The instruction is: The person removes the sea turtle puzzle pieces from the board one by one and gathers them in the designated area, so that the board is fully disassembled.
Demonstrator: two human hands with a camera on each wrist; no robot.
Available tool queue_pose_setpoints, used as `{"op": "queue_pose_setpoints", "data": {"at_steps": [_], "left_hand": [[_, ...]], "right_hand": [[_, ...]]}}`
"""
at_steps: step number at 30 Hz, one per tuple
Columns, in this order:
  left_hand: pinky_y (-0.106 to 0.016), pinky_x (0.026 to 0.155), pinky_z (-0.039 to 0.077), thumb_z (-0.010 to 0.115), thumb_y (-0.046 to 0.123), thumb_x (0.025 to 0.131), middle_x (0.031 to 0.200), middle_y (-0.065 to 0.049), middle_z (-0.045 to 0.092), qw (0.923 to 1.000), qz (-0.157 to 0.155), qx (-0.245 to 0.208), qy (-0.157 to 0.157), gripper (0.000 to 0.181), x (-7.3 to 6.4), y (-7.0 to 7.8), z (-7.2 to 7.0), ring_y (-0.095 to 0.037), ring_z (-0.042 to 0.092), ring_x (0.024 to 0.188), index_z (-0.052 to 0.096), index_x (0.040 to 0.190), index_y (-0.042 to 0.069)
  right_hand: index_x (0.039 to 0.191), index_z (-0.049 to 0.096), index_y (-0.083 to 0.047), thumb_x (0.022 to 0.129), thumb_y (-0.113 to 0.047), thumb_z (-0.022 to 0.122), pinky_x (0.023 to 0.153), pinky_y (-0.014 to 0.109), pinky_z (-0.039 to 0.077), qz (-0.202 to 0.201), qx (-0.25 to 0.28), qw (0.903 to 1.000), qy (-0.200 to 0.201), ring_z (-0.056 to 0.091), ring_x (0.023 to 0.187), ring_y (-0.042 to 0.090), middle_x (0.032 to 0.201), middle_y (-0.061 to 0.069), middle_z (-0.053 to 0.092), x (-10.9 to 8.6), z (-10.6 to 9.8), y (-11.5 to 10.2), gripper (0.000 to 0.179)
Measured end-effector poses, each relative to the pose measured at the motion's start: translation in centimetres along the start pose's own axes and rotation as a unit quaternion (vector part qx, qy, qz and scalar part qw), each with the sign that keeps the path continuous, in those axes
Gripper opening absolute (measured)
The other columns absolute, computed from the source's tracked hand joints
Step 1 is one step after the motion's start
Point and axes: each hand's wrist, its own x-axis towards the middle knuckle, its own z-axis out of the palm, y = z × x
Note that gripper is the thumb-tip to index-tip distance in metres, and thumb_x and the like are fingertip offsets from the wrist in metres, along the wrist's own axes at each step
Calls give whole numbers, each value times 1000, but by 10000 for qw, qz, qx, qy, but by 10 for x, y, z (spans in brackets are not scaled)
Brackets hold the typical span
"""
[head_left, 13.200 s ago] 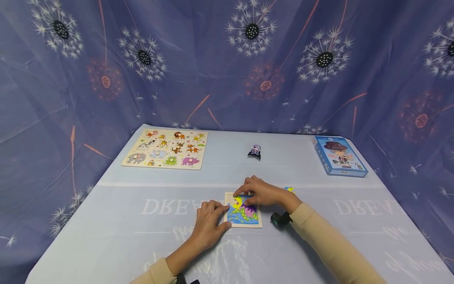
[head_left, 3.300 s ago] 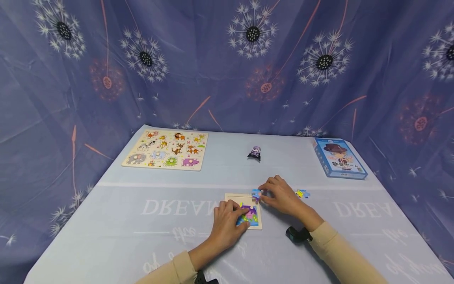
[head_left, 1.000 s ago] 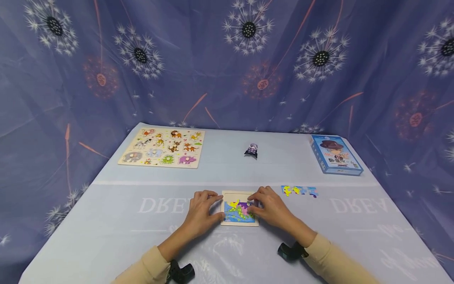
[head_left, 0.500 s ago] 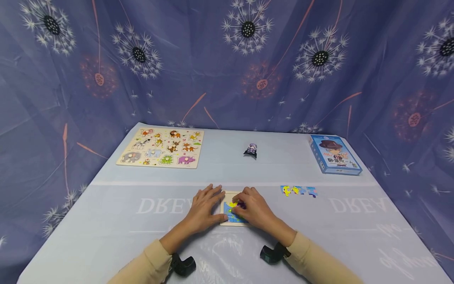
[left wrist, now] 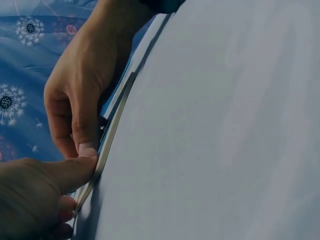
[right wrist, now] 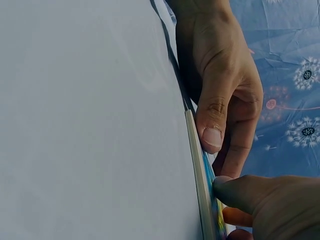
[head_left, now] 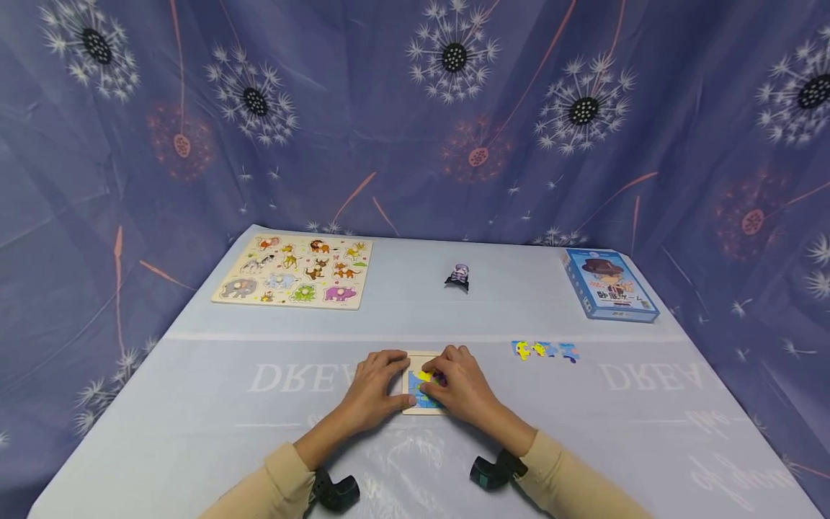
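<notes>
Backdrop cloth, printed with dandelions, closes off the far side. Worktop: pale and lettered; read it as a clock face, 12 at the cloth. Animal board: flat at 10 o'clock, shapes seated. Blue box: flat at 2 o'clock, cover picture upward. Both lie toward the cloth, probably to leave the hands their working area.

Left hand: at 9 o'clock of the puzzle frame, which lies flat near the centre of the face. Its fingers are apart, thumb touching the left rim at 8 o'clock, index finger at 10. This spread likely braces the frame against sliding. Right hand: at 3 o'clock, bent over the frame. Its thumb and index finger reach down to the fitted pieces; whether these fingers clamp a piece cannot be told. Bare wood strip: inside the frame at 12 o'clock.

Loose pieces: in a row between 2 and 3 o'clock, apart from the frame, presumably within short reach of the right hand. Dark-and-lilac item: near 12 o'clock, well apart from both hands; kind not identifiable.
</notes>
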Motion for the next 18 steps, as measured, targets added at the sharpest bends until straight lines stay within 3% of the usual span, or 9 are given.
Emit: {"op": "queue_pose_setpoints", "data": {"at_steps": [18], "left_hand": [[-50,96,33,78,25,72,130,-8,54,9996,-191,-176,127,59,-1,5,2,-28,46,118,60,123,2]], "right_hand": [[87,69,-18,70,-21,81,68,25,29,306,330,9989,145,37,73,9,77,-3,53,-1,4,-2,21]]}}
